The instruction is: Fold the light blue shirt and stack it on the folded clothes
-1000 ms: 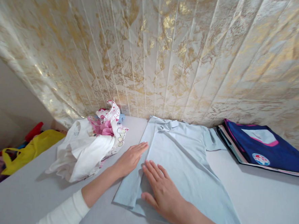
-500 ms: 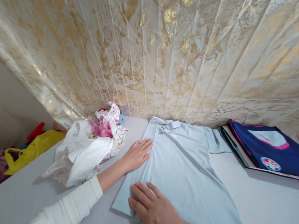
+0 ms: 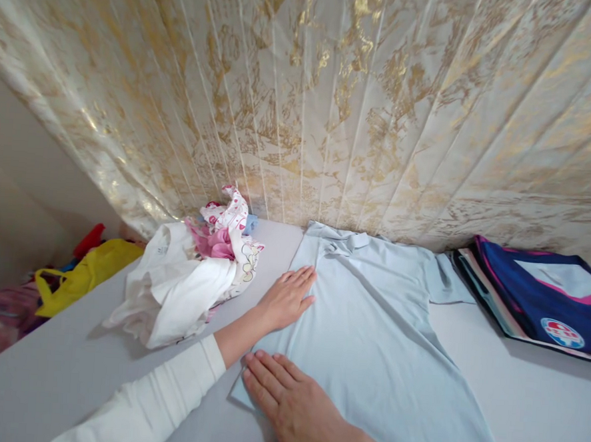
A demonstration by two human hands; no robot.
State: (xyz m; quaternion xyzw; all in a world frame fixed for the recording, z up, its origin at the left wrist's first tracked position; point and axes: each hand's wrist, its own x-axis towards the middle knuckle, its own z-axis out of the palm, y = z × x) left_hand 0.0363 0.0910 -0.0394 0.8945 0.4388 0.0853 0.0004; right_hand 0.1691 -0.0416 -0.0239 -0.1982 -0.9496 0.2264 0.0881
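A light blue collared shirt [image 3: 363, 338] lies spread on the white table [image 3: 100, 376], its collar toward the curtain and its left side folded inward. My left hand [image 3: 287, 299] rests flat on the shirt's left folded part below the collar, fingers stretched out. Nearer to me, my right hand [image 3: 297, 404] lies flat over the shirt's lower left corner, with its fingers extended and close together. Both palms press on the fabric and neither hand grasps it. Part of the hem is hidden under my right hand and forearm.
Left of the shirt sits a crumpled heap of white and pink clothes [image 3: 181, 294]. A stack of folded garments with a navy one on top [image 3: 546, 290] touches the shirt's right sleeve. Behind the table hangs a gold-patterned curtain [image 3: 332, 116]. Beyond the left edge is a yellow cloth item [image 3: 84, 275].
My right hand has slid slightly left over the shirt's lower corner, covering more of it. My left hand stays on the same part of the shirt. The whole view has shifted a little.
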